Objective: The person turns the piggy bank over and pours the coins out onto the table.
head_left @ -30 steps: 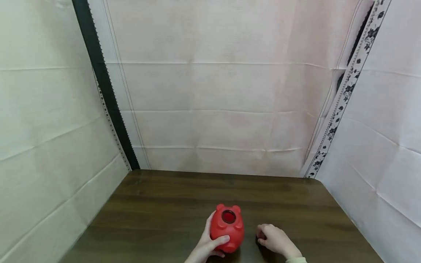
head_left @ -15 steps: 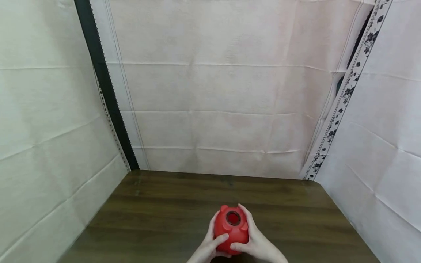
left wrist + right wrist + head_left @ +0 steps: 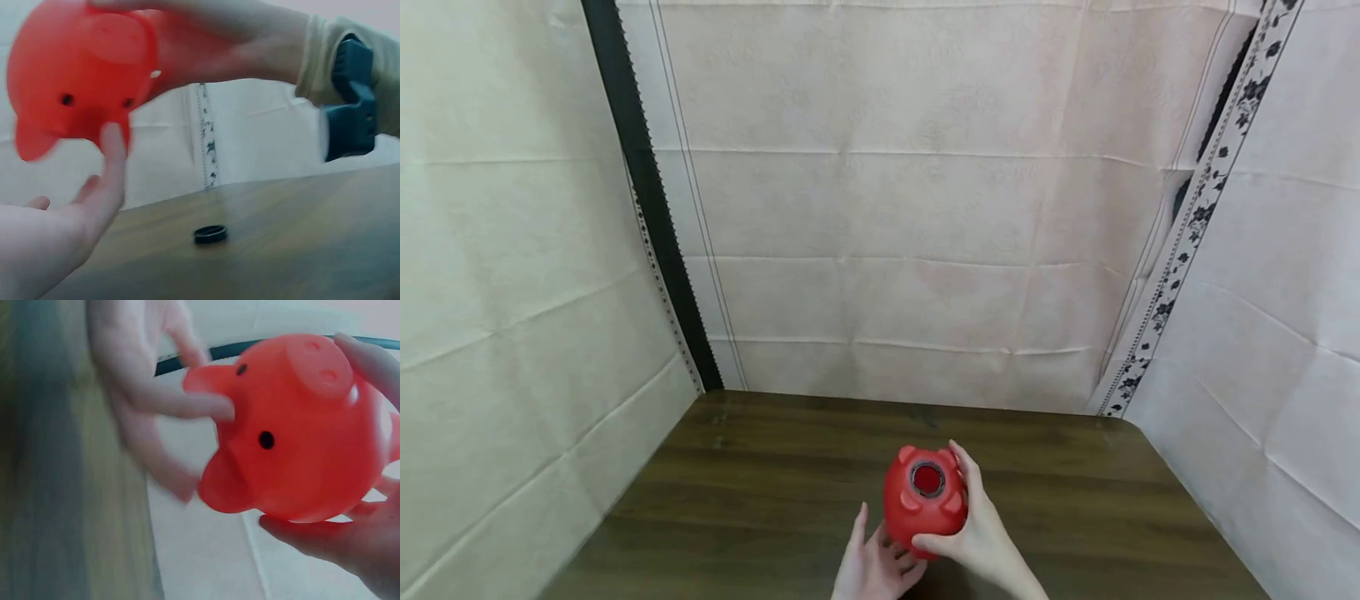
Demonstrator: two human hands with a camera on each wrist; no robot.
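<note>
My right hand holds a red piggy bank around its side, thumb and fingers spread over the body. The belly faces the head camera, with its stubby feet around a round dark-rimmed opening. In the right wrist view the snout, black eyes and ears show. Just below and left of the bank is my left hand, its fingers spread and a fingertip right at the head between the ears. A small black ring-shaped cap lies on the table in the left wrist view.
The dark wood-grained table is enclosed by white cloth walls at the back and both sides. A black strip runs down the left corner, a flowered border down the right. The right wrist wears a dark camera mount.
My right hand has come from the table to the piggy bank and grips it. The left hand, which gripped it before, has loosened and slid down-left. The bank has risen slightly in the head view.
</note>
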